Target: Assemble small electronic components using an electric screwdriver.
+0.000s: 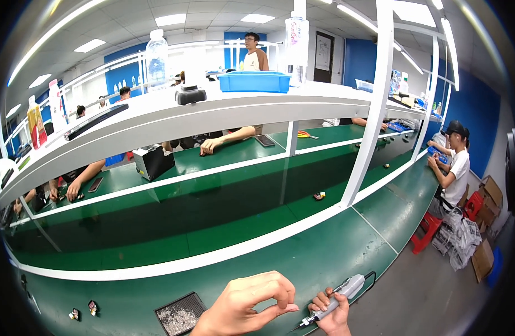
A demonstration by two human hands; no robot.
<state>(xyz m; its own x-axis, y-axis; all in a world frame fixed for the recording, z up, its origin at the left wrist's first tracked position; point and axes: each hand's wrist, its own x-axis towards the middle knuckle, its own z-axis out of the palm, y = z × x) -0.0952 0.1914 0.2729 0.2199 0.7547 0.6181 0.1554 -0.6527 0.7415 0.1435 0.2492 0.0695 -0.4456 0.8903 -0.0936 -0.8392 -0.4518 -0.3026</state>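
My right hand [331,312] is wrapped round a grey electric screwdriver [351,287], whose thin bit points down and to the left. A dark cord loops from the tool's far end. To its left, above the green bench [123,297], my left hand [252,302] is closed, thumb and forefinger brought together. Anything in that pinch is too small or hidden to name. Beside my left wrist lies a black gridded tray [197,302] holding many tiny, shiny metal pieces, probably screws. Two small dark parts with pale and coloured bits, one part [74,313] and another part [93,307], rest on the bench further left.
A white rail [173,271] edges the bench, with a dark green conveyor [212,207] beyond it bearing a small part [319,196]. Overhead, a white shelf [257,106] carries bottles and a blue bin [254,82]. Co-workers sit opposite and at right, near a red stool [426,231].
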